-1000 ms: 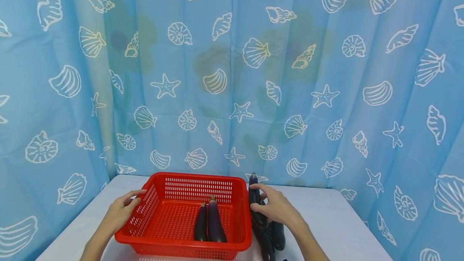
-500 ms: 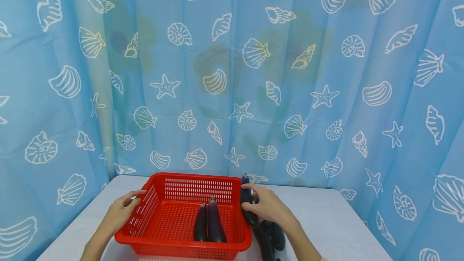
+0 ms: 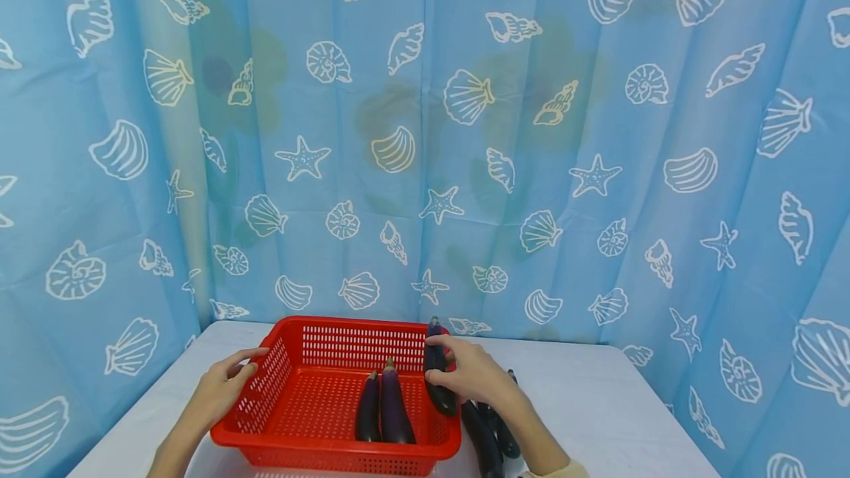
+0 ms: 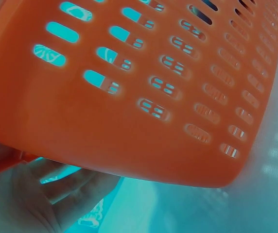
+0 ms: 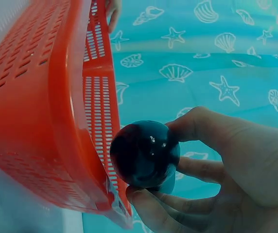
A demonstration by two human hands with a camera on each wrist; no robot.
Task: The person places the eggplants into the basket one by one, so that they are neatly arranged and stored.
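Observation:
A dark purple eggplant (image 3: 438, 395) is held upright by my right hand (image 3: 470, 373), between thumb and fingers, over the right rim of a red plastic basket (image 3: 299, 456). In the right wrist view its round end (image 5: 144, 153) faces the camera beside the basket wall (image 5: 27, 107). My left hand (image 3: 222, 389) holds the basket's left rim; the left wrist view has its fingers partly hidden behind the red wall (image 4: 80, 131). Inside the basket lie two more eggplants, a slimmer one (image 3: 367, 419) and a longer one (image 3: 396, 411).
More eggplants (image 3: 483, 441) lie on the right, beside the basket and partly behind my right forearm. Everything stands on a white-covered table (image 3: 598, 389). A blue curtain (image 3: 425, 131) with white shell prints closes off the back and sides.
My right hand has carried the eggplant leftward, from above the other eggplants at the right to over the basket's right rim. My left hand and the basket have stayed put.

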